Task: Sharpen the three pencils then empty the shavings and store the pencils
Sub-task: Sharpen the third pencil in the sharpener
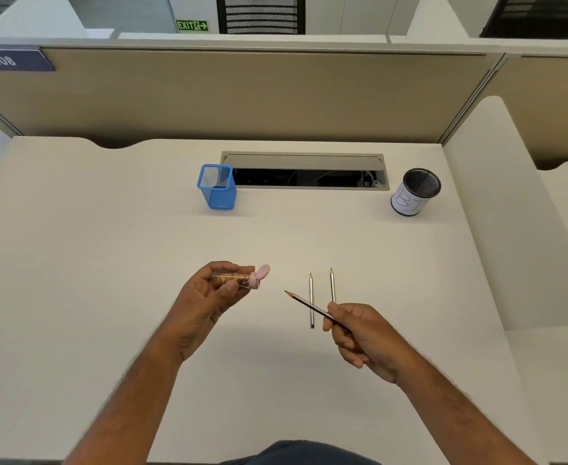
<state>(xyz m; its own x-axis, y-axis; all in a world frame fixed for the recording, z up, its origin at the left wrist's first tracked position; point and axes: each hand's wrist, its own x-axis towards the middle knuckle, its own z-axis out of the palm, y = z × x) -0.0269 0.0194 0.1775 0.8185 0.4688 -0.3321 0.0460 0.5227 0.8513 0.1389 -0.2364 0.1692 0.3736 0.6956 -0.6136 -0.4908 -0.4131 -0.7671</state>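
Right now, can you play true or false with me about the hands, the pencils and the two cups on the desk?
1. The left hand holds a clear sharpener with a pink cap that has brown shavings inside. True.
2. All three pencils lie on the white desk. False: two pencils lie there, and the right hand holds the third grey pencil.
3. The blue square mesh cup already has pencils in it. False: no pencils stick out of it.
4. The black round mesh cup with a white paper label stands at the far right. True.
5. The held pencil is inside the sharpener. False: its tip is apart from it.
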